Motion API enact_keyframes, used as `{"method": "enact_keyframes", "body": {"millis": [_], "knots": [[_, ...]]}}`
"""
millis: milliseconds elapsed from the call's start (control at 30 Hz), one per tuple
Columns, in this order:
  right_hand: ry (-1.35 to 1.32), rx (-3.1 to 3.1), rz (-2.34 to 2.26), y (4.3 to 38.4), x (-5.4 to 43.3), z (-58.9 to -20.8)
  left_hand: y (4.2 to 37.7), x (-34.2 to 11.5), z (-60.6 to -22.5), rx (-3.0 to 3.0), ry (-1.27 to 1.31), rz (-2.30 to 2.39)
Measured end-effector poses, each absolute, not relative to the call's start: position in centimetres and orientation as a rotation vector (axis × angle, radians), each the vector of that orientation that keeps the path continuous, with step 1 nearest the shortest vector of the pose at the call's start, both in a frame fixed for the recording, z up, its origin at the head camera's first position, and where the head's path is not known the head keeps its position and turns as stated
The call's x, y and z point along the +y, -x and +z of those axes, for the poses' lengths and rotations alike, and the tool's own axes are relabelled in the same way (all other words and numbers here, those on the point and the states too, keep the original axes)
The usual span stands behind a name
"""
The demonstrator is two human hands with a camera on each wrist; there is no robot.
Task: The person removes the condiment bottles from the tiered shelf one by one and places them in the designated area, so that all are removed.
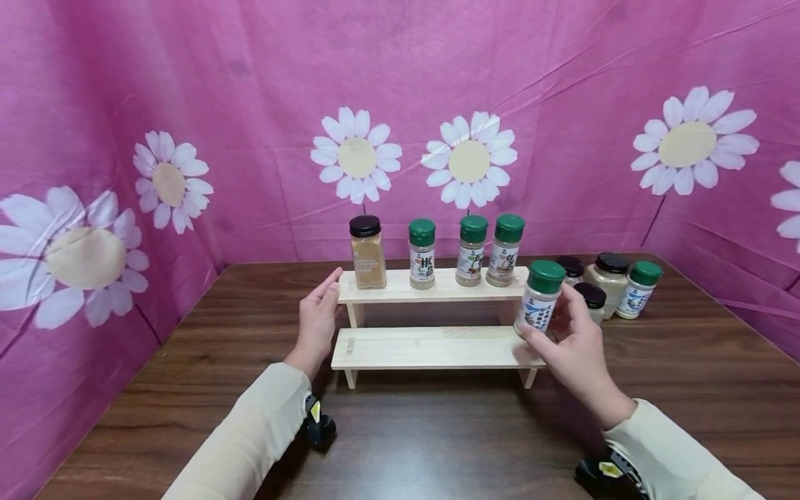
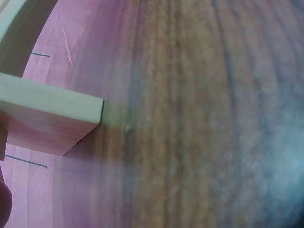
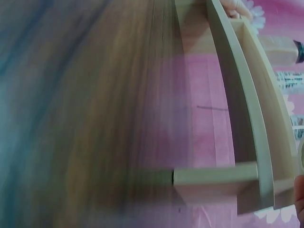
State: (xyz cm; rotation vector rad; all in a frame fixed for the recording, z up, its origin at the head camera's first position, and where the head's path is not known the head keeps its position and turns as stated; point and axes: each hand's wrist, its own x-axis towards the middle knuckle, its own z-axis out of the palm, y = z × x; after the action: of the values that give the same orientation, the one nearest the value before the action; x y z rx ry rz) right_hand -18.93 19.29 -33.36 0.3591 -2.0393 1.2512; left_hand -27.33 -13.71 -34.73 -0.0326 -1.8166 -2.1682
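My right hand (image 1: pixel 578 347) grips a green-lidded spice jar (image 1: pixel 539 305) with a white label, thumb in front, tilted slightly above the right end of the wooden rack's lower shelf (image 1: pixel 431 346). At the other end, my left hand (image 1: pixel 317 319) touches the left edge of the upper shelf (image 1: pixel 400 294) with its fingers extended. On that upper shelf stand a black-capped jar of tan powder (image 1: pixel 369 262) and three green-lidded spice jars (image 1: pixel 421 257). The left wrist view catches a rack board (image 2: pixel 47 104) and a bit of fingertip (image 2: pixel 4 202).
Right of the rack, several more jars stand together on the dark wooden table (image 1: pixel 425 444), among them a black-lidded jar (image 1: pixel 609 281) and a green-lidded one (image 1: pixel 637 292). A pink curtain (image 1: pixel 262 83) with white flowers hangs behind.
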Motion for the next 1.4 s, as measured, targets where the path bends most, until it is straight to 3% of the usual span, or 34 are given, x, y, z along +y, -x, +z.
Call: {"method": "enact_keyframes", "body": {"millis": [933,1400], "knots": [[-0.056,-1.949,1.140,19.0,28.7,-33.6,27.2,-13.6,-34.6,-1.827,0.032,-2.149],[0.046,-2.193,1.055,20.7,32.4,-35.3,27.1,-13.5,-34.6,-1.831,0.017,-2.145]]}}
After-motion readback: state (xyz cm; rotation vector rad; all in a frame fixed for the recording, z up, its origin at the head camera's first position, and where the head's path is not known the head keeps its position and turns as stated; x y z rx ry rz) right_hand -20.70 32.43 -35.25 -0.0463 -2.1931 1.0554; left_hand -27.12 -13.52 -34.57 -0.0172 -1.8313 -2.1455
